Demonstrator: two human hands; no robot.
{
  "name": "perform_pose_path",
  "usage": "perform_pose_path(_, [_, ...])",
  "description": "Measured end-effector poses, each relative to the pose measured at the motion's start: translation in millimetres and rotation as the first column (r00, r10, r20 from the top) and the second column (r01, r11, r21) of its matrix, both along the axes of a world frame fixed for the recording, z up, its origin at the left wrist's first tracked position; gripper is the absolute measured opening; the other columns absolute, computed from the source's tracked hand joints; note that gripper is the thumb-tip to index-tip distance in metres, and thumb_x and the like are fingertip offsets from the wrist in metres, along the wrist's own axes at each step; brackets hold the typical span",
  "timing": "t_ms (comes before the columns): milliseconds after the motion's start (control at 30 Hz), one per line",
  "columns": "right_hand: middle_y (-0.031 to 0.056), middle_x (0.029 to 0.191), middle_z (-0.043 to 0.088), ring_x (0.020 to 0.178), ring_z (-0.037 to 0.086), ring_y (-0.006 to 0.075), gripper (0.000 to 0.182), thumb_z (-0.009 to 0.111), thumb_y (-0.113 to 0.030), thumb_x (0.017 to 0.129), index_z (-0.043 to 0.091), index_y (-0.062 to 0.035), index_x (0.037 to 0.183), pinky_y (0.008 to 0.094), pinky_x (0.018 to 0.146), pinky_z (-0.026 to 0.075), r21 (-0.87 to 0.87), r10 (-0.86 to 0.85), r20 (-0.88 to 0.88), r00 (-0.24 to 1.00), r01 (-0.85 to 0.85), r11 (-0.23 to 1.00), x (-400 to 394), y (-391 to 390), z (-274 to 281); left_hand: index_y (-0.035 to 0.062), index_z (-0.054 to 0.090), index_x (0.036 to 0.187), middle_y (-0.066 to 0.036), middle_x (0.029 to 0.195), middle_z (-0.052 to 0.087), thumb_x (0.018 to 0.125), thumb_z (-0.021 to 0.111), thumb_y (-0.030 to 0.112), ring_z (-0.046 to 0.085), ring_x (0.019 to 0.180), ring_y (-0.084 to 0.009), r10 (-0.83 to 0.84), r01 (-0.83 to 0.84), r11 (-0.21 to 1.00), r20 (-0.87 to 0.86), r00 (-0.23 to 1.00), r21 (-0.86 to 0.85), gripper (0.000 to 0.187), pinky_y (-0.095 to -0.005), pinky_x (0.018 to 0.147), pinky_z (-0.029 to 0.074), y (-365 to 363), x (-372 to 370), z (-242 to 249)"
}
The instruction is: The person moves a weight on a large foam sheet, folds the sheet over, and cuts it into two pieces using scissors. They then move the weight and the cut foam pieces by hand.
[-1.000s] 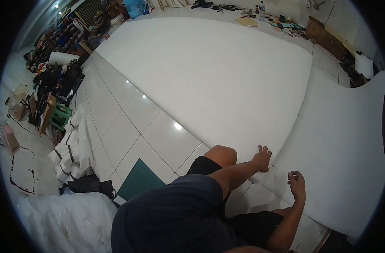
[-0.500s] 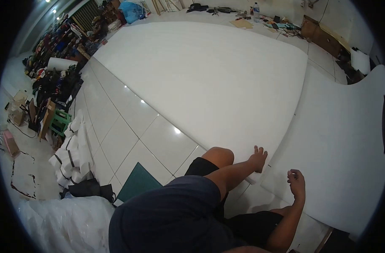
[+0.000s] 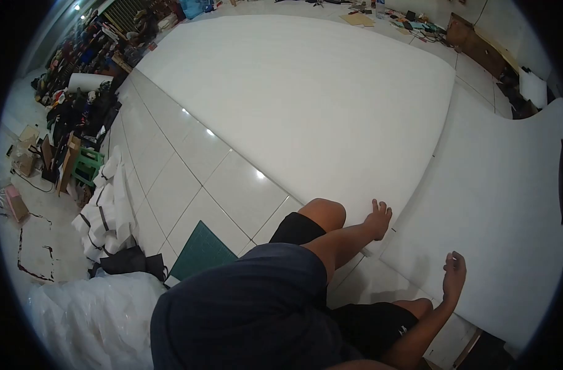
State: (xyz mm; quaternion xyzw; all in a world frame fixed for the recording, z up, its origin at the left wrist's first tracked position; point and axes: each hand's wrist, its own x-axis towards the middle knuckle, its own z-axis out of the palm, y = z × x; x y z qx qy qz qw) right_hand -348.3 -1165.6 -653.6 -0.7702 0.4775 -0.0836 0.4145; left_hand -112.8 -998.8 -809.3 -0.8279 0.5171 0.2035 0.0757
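A large white sheet (image 3: 293, 98) lies across the floor in front of me. My left hand (image 3: 377, 221) rests on its near right corner with the fingers spread, holding nothing. A second white sheet (image 3: 491, 203) lies along its right side and curves up at the far end. Over the near part of this second sheet hovers my right hand (image 3: 454, 275), its fingers loosely bent and apart, with no object visible in it. Small dark marks show along the border between the two sheets.
A green mat (image 3: 201, 254) lies on the tiles left of my knee. Clear plastic wrap (image 3: 96, 320), a black bag (image 3: 132, 262) and white bundles (image 3: 106, 216) are at the left. A green stool (image 3: 87, 165) and clutter stand beyond. A wooden box (image 3: 469, 37) is far right.
My right hand has moved to the right and slightly down. My left hand stays on the large sheet's corner. The view has tilted down a little.
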Motion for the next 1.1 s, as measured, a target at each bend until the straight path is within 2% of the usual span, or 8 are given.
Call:
perform_pose_path(367, [0.0162,0.135,0.054,0.122,0.053,0.0255,0.045,0.056,-0.029,0.099,0.053,0.0008,0.132,0.0373,0.105,0.04,-0.612,-0.247,0.238,0.939,0.342,0.713,-135.7,-131.3,80.0,-0.0124,0.023,0.144,-0.039,0.139,0.032,0.069,0.075,0.035,0.02,0.138,-0.0534,-0.016,0.016,1.0,-0.002,1.0,0.019,0.103,-0.0682,0.111,0.014,-4.4,-1.7,2.5])
perform_pose_path(500, [0.02,0.133,0.056,0.125,0.052,0.0339,0.051,0.056,-0.038,0.098,0.053,-0.0003,0.133,0.0409,0.106,0.041,-0.992,-0.4,-0.091,0.912,-0.119,-0.047,-186.0,-178.4,175.0,-0.0117,0.02,0.146,-0.039,0.142,0.03,0.071,0.076,0.05,0.015,0.141,-0.0526,-0.052,0.052,0.998,-0.03,0.998,0.017,0.112,-0.0698,0.11,0.013,-1.9,3.6,-22.2])
perform_pose_path(600, [0.0214,0.144,0.041,0.131,0.041,0.0397,0.058,0.062,-0.043,0.091,0.045,-0.0159,0.139,0.0553,0.103,0.037,-0.963,-0.621,-0.108,0.777,-0.237,-0.128,-228.7,-200.0,220.8,-0.0105,0.015,0.147,-0.038,0.146,0.024,0.072,0.077,0.05,0.013,0.141,-0.0543,0.008,-0.001,0.997,-0.084,0.996,0.079,0.114,-0.0669,0.112,0.013,-2.8,2.9,2.5])
perform_pose_path(667, [0.0319,0.145,0.034,0.13,0.036,0.0494,0.065,0.07,-0.036,0.087,0.042,-0.0079,0.138,0.0635,0.101,0.033,-0.946,-0.675,-0.149,0.723,-0.304,-0.117,-206.3,-167.5,250.1,-0.0077,0.014,0.149,-0.038,0.147,0.022,0.072,0.079,0.048,0.012,0.14,-0.057,0.085,-0.076,0.994,-0.118,0.989,0.08,0.115,-0.063,0.114,0.016,-3.4,1.7,-3.6])
perform_pose_path(767, [0.0195,0.132,0.057,0.123,0.054,0.0318,0.064,0.052,-0.05,0.096,0.044,-0.0066,0.142,0.0425,0.102,0.044,-0.578,-0.98,-0.194,-0.048,-0.802,0.154,-246.0,-209.5,257.6,-0.004,0.013,0.15,-0.038,0.147,0.02,0.071,0.081,0.046,0.011,0.138,-0.0596,0.138,-0.128,0.989,-0.139,0.981,0.075,0.115,-0.059,0.115,0.02,-8.9,1.3,5.1])
perform_pose_path(800, [0.0196,0.134,0.055,0.123,0.054,0.0319,0.066,0.053,-0.051,0.095,0.039,-0.0105,0.146,0.0428,0.1,0.046,-0.688,-0.899,-0.258,0.354,-0.721,-0.086,-281.8,-243.3,250.3,-0.0021,0.013,0.15,-0.037,0.147,0.019,0.07,0.082,0.044,0.01,0.138,-0.0606,0.182,-0.169,0.981,-0.16,0.97,0.094,0.116,-0.057,0.115,0.023,-6.5,-0.5,12.3])
perform_pose_path(900, [0.0184,0.143,0.046,0.129,0.05,0.0325,0.071,0.054,-0.055,0.093,0.029,-0.0226,0.151,0.0427,0.099,0.049,-0.866,-0.923,-0.348,0.165,-0.433,0.249,-272.8,-231.5,240.9,-0.0014,0.012,0.151,-0.037,0.147,0.017,0.07,0.082,0.043,0.01,0.138,-0.0602,0.161,-0.152,0.985,-0.14,0.977,0.076,0.116,-0.0574,0.114,0.025,-5.7,-0.4,12.1])
perform_pose_path(1100, [0.0056,0.155,0.031,0.14,0.034,0.028,0.074,0.055,-0.063,0.088,0.027,-0.0347,0.151,0.0591,0.106,0.036,-0.863,-0.938,-0.318,0.138,-0.452,0.226,-298.2,-244.1,228.6,0.0014,0.011,0.151,-0.035,0.15,0.014,0.071,0.083,0.043,0.009,0.139,-0.0589,0.107,-0.1,0.986,-0.051,0.993,0.131,0.115,-0.0567,0.111,0.033,-7.2,-1.5,2.7])
